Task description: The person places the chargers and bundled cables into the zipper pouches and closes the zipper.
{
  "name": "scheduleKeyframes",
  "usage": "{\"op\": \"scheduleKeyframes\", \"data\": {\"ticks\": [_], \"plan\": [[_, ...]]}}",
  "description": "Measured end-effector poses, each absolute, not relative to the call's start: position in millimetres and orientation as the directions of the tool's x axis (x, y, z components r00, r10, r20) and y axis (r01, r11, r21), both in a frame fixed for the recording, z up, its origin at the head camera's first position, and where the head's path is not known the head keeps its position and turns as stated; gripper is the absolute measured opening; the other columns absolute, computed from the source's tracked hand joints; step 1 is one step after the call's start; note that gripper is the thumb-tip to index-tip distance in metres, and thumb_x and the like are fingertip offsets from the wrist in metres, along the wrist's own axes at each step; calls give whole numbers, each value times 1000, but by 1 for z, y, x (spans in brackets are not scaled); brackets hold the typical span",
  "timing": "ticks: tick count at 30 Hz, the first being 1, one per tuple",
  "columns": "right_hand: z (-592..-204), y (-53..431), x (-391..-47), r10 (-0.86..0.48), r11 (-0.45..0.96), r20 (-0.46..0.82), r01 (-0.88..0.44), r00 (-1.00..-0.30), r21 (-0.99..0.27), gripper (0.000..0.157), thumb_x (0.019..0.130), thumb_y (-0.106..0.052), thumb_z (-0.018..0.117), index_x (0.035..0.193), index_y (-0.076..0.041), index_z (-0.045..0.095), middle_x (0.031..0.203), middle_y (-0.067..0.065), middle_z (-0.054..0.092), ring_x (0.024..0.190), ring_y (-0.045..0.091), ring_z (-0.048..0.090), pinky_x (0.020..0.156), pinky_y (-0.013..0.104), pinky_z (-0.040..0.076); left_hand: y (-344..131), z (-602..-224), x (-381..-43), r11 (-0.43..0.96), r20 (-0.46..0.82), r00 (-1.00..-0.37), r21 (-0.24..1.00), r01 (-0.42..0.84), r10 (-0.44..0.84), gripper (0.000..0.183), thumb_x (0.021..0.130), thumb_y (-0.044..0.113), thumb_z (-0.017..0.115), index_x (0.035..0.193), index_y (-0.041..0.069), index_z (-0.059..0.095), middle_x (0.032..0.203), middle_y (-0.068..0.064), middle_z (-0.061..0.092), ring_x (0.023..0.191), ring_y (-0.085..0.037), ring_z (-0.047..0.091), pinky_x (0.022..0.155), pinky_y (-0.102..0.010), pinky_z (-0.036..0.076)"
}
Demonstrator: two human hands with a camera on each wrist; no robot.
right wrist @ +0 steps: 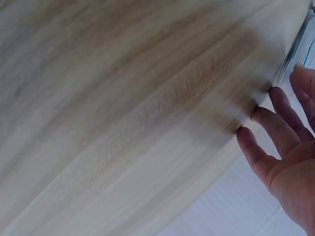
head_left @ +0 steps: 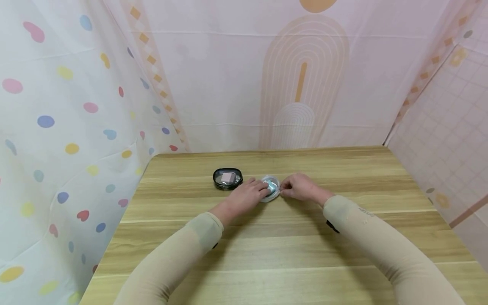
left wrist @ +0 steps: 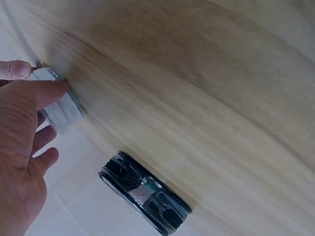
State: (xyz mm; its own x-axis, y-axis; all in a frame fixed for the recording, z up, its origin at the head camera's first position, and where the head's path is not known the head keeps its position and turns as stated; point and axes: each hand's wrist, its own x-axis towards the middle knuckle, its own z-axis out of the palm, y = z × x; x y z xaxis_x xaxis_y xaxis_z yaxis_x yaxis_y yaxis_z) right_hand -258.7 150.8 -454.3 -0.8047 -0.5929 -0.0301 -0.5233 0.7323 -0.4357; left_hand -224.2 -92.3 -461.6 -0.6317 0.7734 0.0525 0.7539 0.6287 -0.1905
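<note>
A small round clear pouch (head_left: 275,195) with a whitish rim and something teal inside lies on the wooden table between both hands. My left hand (head_left: 248,195) holds it from the left, fingers over its top. In the left wrist view, the thumb presses the pale side wall of the pouch (left wrist: 66,114). On the opposite side, my right hand (head_left: 299,187) has its thumb and index finger pinched together at the pouch's rim; the small part between them is too hidden to make out. In the right wrist view, the other fingertips (right wrist: 244,132) rest on the tabletop.
Left of the pouch stands a black-edged, clear-topped oval zip case (head_left: 228,178) with a pinkish item inside, close beyond the left hand. The wooden table (head_left: 259,254) ends at a patterned curtain (head_left: 225,84) behind, with more curtains at both sides.
</note>
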Motion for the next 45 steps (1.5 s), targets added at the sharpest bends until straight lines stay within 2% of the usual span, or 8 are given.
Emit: {"op": "scheduleKeyframes", "data": {"ticks": [5, 13, 21, 26, 32, 40, 45], "plan": [[-455, 152, -262, -572, 748, -5, -519, -820, -413, 12, 99, -16, 75, 90, -8, 76, 84, 1, 74, 75, 9, 58, 71, 28, 52, -91, -465, -225, 609, 71, -609, -210, 765, 790, 37, 105, 7, 63, 141, 13, 66, 149, -7, 66, 144, -28, 58, 126, -49, 42], [-455, 144, -258, -523, 788, 21, -493, -852, -370, 13, 101, -19, 74, 95, -9, 78, 89, 2, 78, 78, 12, 65, 76, 35, 58, -92, -465, -227, 592, 48, -604, -277, 757, 795, 39, 106, 5, 61, 144, 13, 63, 151, -5, 64, 147, -29, 55, 128, -48, 40], [-459, 143, -257, -524, 789, 79, -518, -848, -329, 11, 99, -18, 77, 99, -8, 82, 101, 6, 81, 95, 21, 73, 90, 45, 61, -94, -458, -238, 615, 3, -618, -107, 781, 786, 49, 98, -10, 66, 141, 13, 63, 160, -10, 55, 152, -27, 50, 126, -58, 40], [-459, 148, -260, -541, 773, 93, -537, -836, -337, 9, 96, -17, 80, 96, -9, 82, 107, 9, 81, 104, 28, 73, 99, 48, 59, -94, -456, -240, 624, -18, -628, -96, 776, 778, 52, 95, -8, 71, 141, 14, 62, 159, -8, 57, 150, -26, 53, 125, -60, 41], [-460, 153, -262, -559, 763, 75, -548, -826, -343, 9, 97, -18, 79, 97, -10, 83, 124, 17, 77, 123, 37, 70, 113, 56, 52, -91, -457, -240, 627, -22, -630, -85, 775, 776, 50, 97, -7, 69, 140, 17, 63, 158, -6, 58, 150, -26, 54, 122, -64, 43], [-457, 155, -259, -629, 701, 17, -577, -777, -419, 6, 95, -12, 79, 92, -7, 82, 131, 21, 73, 126, 38, 68, 107, 50, 58, -89, -456, -239, 639, -23, -641, -68, 766, 767, 47, 97, -8, 68, 136, 17, 65, 158, -6, 59, 148, -26, 55, 119, -68, 44], [-456, 155, -257, -613, 713, -23, -541, -789, -445, 7, 97, -13, 78, 93, -9, 82, 133, 20, 72, 127, 36, 68, 106, 48, 59, -87, -458, -237, 650, -10, -652, -71, 756, 758, 44, 99, -6, 66, 137, 17, 65, 158, -6, 58, 147, -26, 56, 120, -67, 44]]}}
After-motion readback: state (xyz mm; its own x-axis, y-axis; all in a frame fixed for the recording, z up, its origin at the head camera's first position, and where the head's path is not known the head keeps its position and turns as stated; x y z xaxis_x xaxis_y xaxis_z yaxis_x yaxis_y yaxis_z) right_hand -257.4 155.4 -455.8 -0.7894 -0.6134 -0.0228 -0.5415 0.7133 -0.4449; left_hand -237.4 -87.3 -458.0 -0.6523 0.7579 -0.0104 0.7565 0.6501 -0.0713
